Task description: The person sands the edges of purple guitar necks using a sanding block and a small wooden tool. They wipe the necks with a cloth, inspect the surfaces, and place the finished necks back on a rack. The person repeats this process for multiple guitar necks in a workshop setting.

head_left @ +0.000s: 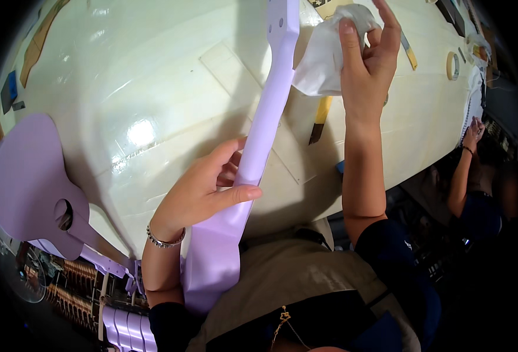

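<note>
A light purple ukulele (265,126) without strings slants up from my lap, its neck reaching over the table and its headstock at the top edge. My left hand (203,185) is closed round the lower neck, thumb across the side facing me and fingers on the far left side. To the right of the headstock, my right hand (370,67) pinches a crumpled white cloth (323,58) between thumb and fingers, with one finger stretched upward. The cloth hangs close beside the neck; whether they touch I cannot tell.
Another purple ukulele (33,176) stands at the left, above a rack holding several purple bodies (130,328). On the glossy pale table (153,88) lie a yellow-and-dark strip (320,120), a tape roll (452,66) and a blue block (9,88). A co-worker's hand (473,134) is at the right.
</note>
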Motion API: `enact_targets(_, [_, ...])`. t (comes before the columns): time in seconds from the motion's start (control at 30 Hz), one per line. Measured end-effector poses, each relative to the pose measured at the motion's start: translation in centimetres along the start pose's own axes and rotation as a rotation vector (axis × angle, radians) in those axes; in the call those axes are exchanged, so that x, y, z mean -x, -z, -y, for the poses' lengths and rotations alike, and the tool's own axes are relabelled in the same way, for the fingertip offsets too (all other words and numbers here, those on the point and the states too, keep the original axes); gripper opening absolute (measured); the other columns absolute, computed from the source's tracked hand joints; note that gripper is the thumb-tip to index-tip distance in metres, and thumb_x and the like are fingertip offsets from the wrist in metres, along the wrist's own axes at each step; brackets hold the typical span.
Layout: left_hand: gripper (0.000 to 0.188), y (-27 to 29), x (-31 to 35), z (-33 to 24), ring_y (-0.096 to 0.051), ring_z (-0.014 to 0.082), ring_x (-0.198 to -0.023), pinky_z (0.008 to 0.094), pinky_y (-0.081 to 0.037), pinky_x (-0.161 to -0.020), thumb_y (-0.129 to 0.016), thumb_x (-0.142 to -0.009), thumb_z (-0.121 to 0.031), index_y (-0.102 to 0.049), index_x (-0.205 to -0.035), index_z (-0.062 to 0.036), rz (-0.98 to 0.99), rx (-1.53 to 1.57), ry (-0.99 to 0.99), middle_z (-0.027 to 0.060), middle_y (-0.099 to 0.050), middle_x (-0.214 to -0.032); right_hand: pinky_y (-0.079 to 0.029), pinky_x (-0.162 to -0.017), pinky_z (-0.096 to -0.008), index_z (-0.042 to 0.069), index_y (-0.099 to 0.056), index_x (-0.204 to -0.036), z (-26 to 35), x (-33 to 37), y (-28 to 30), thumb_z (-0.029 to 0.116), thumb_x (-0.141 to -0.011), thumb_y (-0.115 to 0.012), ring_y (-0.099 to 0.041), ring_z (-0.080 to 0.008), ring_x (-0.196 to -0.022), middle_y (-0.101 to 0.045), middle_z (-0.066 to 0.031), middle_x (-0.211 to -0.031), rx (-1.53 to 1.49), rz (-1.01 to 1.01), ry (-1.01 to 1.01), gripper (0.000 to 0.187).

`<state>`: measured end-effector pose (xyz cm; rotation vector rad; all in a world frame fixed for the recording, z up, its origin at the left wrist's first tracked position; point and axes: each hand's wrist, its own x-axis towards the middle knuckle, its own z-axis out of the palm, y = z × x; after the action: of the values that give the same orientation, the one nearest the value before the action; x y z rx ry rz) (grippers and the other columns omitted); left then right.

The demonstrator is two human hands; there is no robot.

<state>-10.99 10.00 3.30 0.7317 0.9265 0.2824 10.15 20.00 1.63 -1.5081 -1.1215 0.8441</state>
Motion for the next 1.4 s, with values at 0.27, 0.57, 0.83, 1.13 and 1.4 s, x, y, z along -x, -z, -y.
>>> enact_targets(0.27, [0.065,0.2,-0.2,0.4,-0.059,0.0162,-0.080,0.0289,-0.049,-0.073,-0.073,-0.076,-0.021,-0.040,-0.127,-0.0005,0.002,0.031,0.004,0.0088,-0.057,-0.093,-0.039,-0.065,-0.0214,-0.001,-0.060,-0.092,-0.2,1.5,0.9,0.022,-0.077,-0.069,-0.046,-0.0064,-0.076,-0.047,-0.0034,-0.094,-0.013,0.266,-0.162,0.028])
enact_targets(0.57, [0.064,0.2,-0.3,-0.1,-0.059,0.0155,-0.080,0.0293,-0.049,-0.074,-0.073,-0.076,-0.020,-0.040,-0.126,0.0005,0.025,0.061,0.000,0.0085,-0.057,-0.092,-0.039,-0.054,-0.0180,0.001,-0.056,-0.083,-0.8,0.7,-0.9,0.020,-0.074,-0.074,-0.048,-0.0053,-0.059,-0.056,-0.0023,-0.073,-0.034,0.216,-0.207,0.027])
enact_targets(0.83, [0.063,0.4,-0.3,0.0,-0.059,0.0159,-0.081,0.0296,-0.049,-0.075,-0.073,-0.075,-0.020,-0.040,-0.125,0.0009,0.031,0.051,0.021,0.0088,-0.058,-0.091,-0.042,-0.055,-0.0170,0.000,-0.056,-0.090,0.0,0.9,-0.4,0.011,-0.078,-0.070,-0.055,-0.0070,-0.064,-0.059,-0.0034,-0.077,-0.227,0.364,-0.456,0.022])
enact_targets(1.13, [0.065,0.3,-0.4,0.0,-0.059,0.0155,-0.081,0.0292,-0.049,-0.075,-0.074,-0.074,-0.019,-0.040,-0.126,0.0009,0.027,0.060,0.032,0.0084,-0.058,-0.092,-0.040,-0.052,-0.0181,0.000,-0.058,-0.099,0.0,2.0,1.0,0.024,-0.090,-0.056,-0.050,-0.0039,-0.066,-0.059,-0.0022,-0.083,-0.247,0.344,-0.519,0.026])
enact_targets(1.4, [0.063,0.3,-0.4,0.0,-0.058,0.0145,-0.082,0.0285,-0.049,-0.075,-0.074,-0.074,-0.019,-0.041,-0.125,0.0009,0.027,0.078,0.014,0.0077,-0.058,-0.091,-0.041,-0.048,-0.0155,-0.001,-0.057,-0.104,0.2,1.7,-0.1,0.010,-0.082,-0.065,-0.052,-0.0048,-0.064,-0.060,-0.0049,-0.084,-0.187,0.118,-0.077,0.026])
